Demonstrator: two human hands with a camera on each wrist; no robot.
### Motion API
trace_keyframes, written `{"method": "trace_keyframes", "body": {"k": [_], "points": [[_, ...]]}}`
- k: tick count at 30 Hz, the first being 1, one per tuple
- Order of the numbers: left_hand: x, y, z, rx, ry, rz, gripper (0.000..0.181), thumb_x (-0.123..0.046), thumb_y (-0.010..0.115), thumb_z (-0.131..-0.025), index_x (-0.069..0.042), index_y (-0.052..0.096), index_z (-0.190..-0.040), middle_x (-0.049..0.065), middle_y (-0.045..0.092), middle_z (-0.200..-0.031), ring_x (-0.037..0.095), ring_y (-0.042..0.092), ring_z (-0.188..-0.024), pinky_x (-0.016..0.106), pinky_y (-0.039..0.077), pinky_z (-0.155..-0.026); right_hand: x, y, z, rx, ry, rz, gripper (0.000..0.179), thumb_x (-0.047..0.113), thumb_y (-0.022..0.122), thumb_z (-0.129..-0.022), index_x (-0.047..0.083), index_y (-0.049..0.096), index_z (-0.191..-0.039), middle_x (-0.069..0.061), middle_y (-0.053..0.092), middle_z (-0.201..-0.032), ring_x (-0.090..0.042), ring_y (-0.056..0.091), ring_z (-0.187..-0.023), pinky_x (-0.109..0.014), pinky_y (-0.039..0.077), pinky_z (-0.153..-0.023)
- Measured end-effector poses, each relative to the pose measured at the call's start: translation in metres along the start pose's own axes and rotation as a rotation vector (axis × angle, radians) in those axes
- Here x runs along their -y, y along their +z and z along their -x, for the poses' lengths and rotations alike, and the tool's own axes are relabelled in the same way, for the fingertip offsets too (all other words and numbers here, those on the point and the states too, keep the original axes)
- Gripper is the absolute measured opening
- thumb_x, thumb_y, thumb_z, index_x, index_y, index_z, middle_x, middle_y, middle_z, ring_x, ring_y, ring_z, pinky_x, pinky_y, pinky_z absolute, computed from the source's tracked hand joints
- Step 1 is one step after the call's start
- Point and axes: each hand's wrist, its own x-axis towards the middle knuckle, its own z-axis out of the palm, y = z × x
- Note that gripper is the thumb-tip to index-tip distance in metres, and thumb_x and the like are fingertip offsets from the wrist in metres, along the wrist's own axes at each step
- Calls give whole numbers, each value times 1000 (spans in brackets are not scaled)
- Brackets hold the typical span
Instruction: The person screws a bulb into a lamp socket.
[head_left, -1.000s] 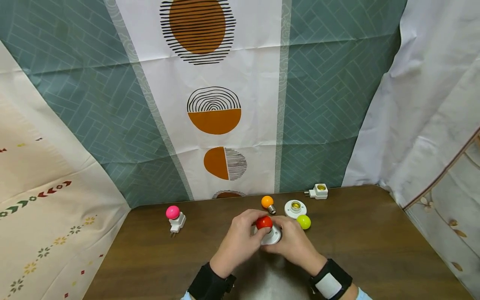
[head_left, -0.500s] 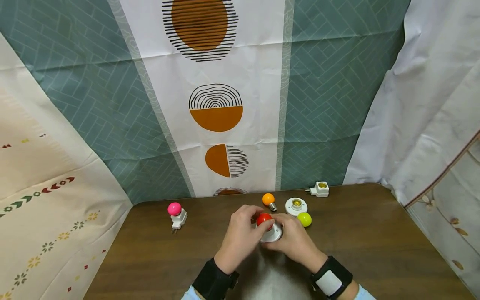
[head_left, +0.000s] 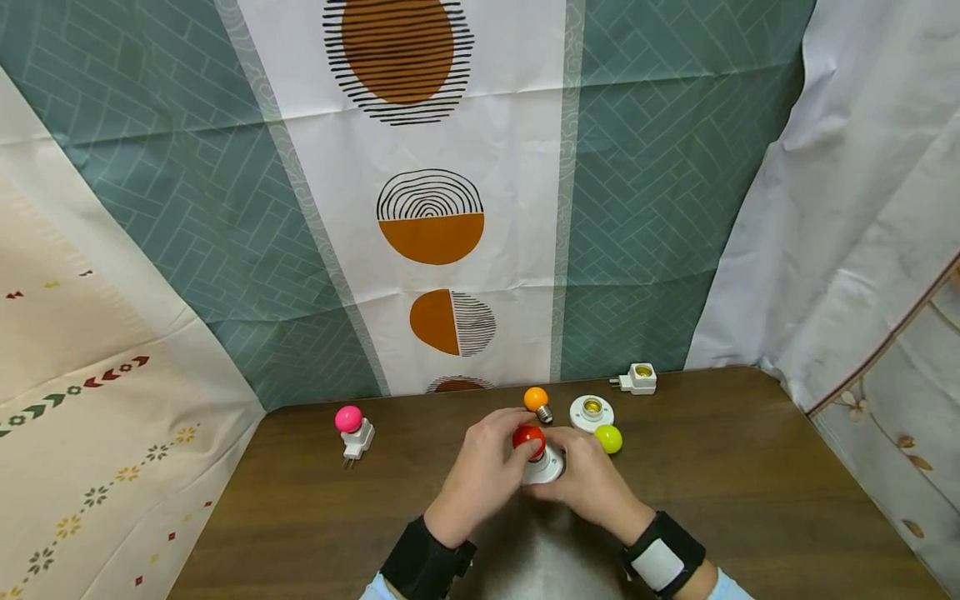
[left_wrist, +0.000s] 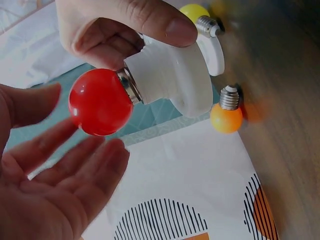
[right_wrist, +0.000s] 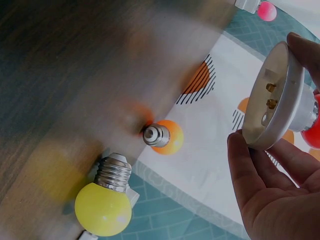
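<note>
A red bulb point(left_wrist: 100, 102) sits with its metal cap partly in the neck of a white round lamp holder point(left_wrist: 192, 82). My right hand point(head_left: 588, 477) grips the holder's round base by its rim; its underside with brass screws point(right_wrist: 271, 95) faces the right wrist camera. Around the bulb is my left hand point(head_left: 483, 467), its fingers loosely spread. In the left wrist view the left thumb point(left_wrist: 40, 102) stands apart from the red glass, while the fingertips are right at its lower side.
Beyond the hands on the brown table point(head_left: 300, 517) lie an orange bulb point(head_left: 536, 399) and a yellow-green bulb point(head_left: 608, 438). A second round lamp holder point(head_left: 581, 415) and a plug-in socket point(head_left: 640, 380) are at the back. A pink bulb point(head_left: 348, 418) in a white plug adapter point(head_left: 358, 439) lies left.
The left thumb swings across the red bulb half a second ago, then draws back from it. My right hand keeps its grip on the lamp holder in about the same place.
</note>
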Motion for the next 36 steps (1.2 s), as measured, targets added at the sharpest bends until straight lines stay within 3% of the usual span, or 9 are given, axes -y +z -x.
{"method": "trace_keyframes", "body": {"k": [8, 14, 20, 26, 31, 36], "points": [[0, 0, 2, -87, -117, -32, 40, -42, 71, -80, -17, 66, -111, -2, 62, -103, 15, 56, -90, 23, 51, -75, 1, 1, 0, 11, 24, -3, 63, 36, 88, -58, 23, 63, -114, 11, 64, -107, -7, 58, -91, -28, 54, -82], [0, 2, 1, -73, -83, -30, 37, -39, 72, -80, -15, 67, -108, -5, 61, -96, 13, 56, -86, 20, 51, -71, 1, 1, -1, -14, -4, 1, 62, 36, 89, -57, 23, 65, -112, 13, 64, -105, -4, 58, -89, -28, 54, -81], [0, 4, 1, -53, -45, 0, 37, -27, 73, -81, -14, 64, -115, -2, 64, -102, 10, 59, -89, 26, 54, -79, 0, 0, -1, -12, -3, 23, 63, 39, 89, -56, 24, 65, -112, 13, 65, -106, -6, 58, -91, -31, 53, -83], [1, 7, 3, -30, -31, 10, 31, -21, 71, -83, -14, 65, -112, -3, 64, -106, 9, 59, -94, 26, 53, -85, -3, 1, 0, -13, 3, 39, 65, 42, 89, -55, 23, 65, -112, 13, 65, -107, -8, 58, -94, -33, 52, -85], [3, 8, 4, -80, -15, -3, 34, -27, 71, -83, -15, 63, -114, -3, 64, -110, 10, 60, -98, 30, 53, -87, -3, 2, 0, -24, 4, 33, 65, 39, 90, -54, 22, 65, -113, 12, 65, -108, -7, 58, -94, -31, 53, -85], [6, 9, 4, -155, -74, -33, 40, -43, 69, -82, -18, 64, -113, -3, 63, -107, 14, 59, -93, 27, 52, -77, -1, 2, 1, -26, 10, 29, 64, 35, 90, -55, 21, 65, -112, 10, 65, -108, -8, 58, -94, -32, 52, -85]]}}
